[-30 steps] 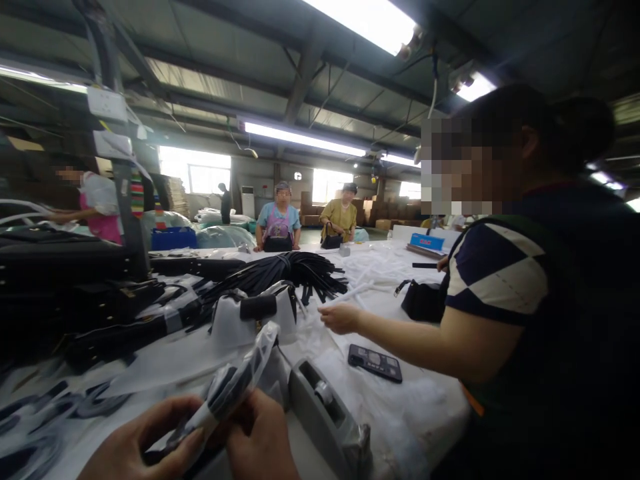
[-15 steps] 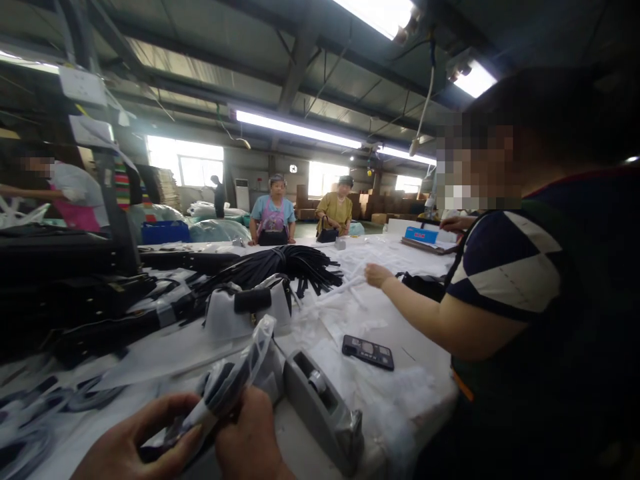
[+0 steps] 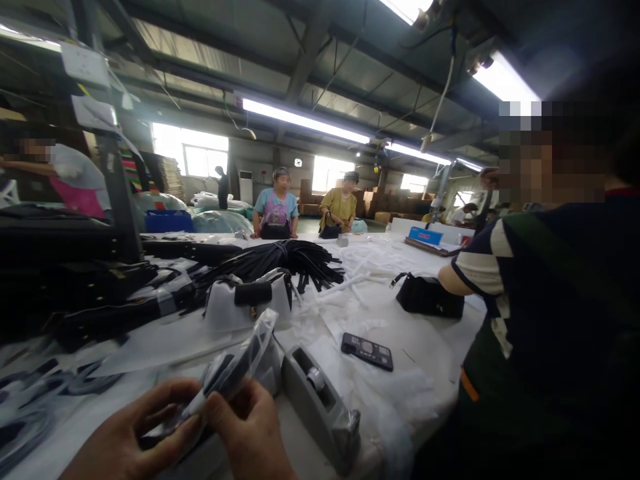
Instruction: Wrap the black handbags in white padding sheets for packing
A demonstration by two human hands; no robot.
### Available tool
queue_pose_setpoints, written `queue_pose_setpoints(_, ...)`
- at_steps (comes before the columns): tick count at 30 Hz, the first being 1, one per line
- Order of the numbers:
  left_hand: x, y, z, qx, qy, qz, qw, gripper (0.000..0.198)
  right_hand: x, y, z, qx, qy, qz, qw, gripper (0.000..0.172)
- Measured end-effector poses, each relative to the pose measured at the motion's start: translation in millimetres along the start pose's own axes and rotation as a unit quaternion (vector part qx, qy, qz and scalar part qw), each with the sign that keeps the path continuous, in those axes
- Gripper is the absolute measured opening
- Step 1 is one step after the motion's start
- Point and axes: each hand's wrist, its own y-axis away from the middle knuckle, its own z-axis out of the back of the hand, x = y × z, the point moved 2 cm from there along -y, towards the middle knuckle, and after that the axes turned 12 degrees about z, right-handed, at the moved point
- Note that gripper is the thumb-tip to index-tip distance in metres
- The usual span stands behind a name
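So a plastic-wrapped dark strap bundle (image 3: 239,370) is being held up over the white table (image 3: 400,333), just left of a grey tape dispenser (image 3: 323,410). It's pinched between thumb and fingers by the left hand (image 3: 143,427), and pinched right next to that by the right hand (image 3: 250,423), thumb pressed on the wrap. A white-covered bag (image 3: 253,307) can be seen just behind, and a phone (image 3: 367,351) lying off to the right.

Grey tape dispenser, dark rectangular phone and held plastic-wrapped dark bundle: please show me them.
Grey tape dispenser (image 3: 321,415): head view, middle of body.
Dark rectangular phone (image 3: 367,351): head view, upper face.
Held plastic-wrapped dark bundle (image 3: 232,371): head view, its middle.
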Motion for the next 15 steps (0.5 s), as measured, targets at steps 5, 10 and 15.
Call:
queue_pose_setpoints(5, -15.3, 0.0, 9.2, 0.061, -0.009, 0.014, 0.998, 0.050, -12.3, -11.3, 0.4, -0.038, 0.032, -0.012, 0.999, 0.048)
queue_pose_setpoints(10, -13.0, 4.3, 14.7, -0.042, -0.114, -0.115, 0.986, 0.065, -10.5, -20.5, 2.5, 0.063, 0.034, -0.030, 0.997, 0.047)
queue_pose_setpoints(15, -9.9, 1.4, 23.1, -0.091, -0.152, -0.113, 0.978, 0.052, 5.4, -26.8, 39.3, 0.099, 0.251, 0.055, 0.961, 0.037)
